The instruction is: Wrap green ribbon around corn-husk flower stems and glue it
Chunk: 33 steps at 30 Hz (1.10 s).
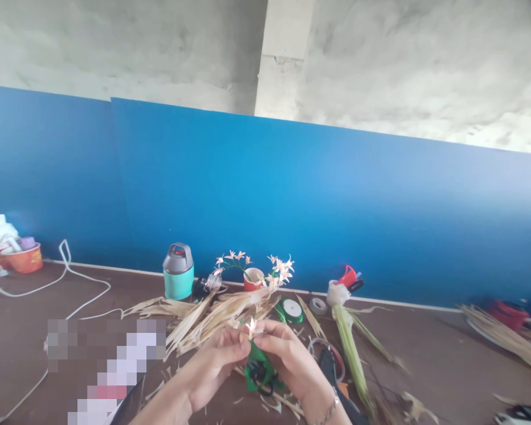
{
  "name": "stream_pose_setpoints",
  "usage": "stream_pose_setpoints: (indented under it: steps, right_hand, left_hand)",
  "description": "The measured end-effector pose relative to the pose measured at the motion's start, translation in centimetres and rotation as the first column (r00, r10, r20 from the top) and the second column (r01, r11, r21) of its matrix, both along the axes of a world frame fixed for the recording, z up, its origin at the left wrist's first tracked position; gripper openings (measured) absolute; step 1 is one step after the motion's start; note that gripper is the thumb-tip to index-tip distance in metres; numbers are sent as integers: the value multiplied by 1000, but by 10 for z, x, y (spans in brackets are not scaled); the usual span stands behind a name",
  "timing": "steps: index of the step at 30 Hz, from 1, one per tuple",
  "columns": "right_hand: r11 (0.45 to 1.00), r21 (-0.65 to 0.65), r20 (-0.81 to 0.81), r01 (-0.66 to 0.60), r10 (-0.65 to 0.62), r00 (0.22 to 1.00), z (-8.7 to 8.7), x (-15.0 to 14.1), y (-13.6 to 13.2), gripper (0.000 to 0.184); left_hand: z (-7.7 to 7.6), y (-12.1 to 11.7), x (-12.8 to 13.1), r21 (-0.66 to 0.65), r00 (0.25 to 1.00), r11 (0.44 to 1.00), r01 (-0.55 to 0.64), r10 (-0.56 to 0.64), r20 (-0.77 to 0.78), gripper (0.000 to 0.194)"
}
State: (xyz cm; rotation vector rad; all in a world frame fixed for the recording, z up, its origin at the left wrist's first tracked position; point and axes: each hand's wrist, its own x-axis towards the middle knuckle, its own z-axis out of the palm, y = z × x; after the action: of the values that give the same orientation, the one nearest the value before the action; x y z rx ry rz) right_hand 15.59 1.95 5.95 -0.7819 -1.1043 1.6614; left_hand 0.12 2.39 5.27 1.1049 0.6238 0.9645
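Observation:
Close together over the brown table, both hands meet at a small pale flower (251, 326) that looks made of corn husk. My left hand (219, 357) pinches it low down from the left. From the other side, my right hand (287, 351) has thumb and fingers closed around its base. Green ribbon or tape (257, 354) shows just below the flower, between the hands; whether it is attached cannot be made out. Dark loops (262, 378), perhaps scissor handles, lie beneath, partly hidden. A bracelet (330, 408) circles my right wrist.
Dry husk strips (230, 310) spread behind the hands. Farther back stand a paper cup (253, 280) with finished flowers (279, 273) and a turquoise bottle (179, 283). A green ribbon spool (292, 310) and green husk (351, 348) lie right. A white cable (88, 301) crosses left; a blue partition (265, 189) rises behind.

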Motion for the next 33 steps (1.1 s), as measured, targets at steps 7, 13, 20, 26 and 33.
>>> stream_pose_setpoints:
  steps: [7, 13, 20, 26, 33]
  right_hand:
    - [1000, -23, 2, 3, -3, 1000, -1, 0, -2, 13]
    - [999, 16, 48, 36, -37, 998, -2, -4, -2, 17]
    - [946, 232, 287, 225, -288, 914, 0, -9, 1, 27]
    - [860, 422, 438, 286, -470, 766, -5, -13, 1, 25]
    - [794, 485, 439, 367, -584, 683, -11, -21, 1, 23]
  left_hand:
    - [0, -3, -2, -87, 985, 983, 163, -156, 75, 19]
    - [6, -2, 2, 23, 989, 997, 77, -74, -128, 11]
    - [-8, 3, 6, 298, 915, 936, -188, 278, -294, 10]
    - [-11, 1, 8, 501, 802, 819, -280, 486, -347, 11]
    - [-11, 1, 6, 624, 704, 708, -329, 625, -338, 10]
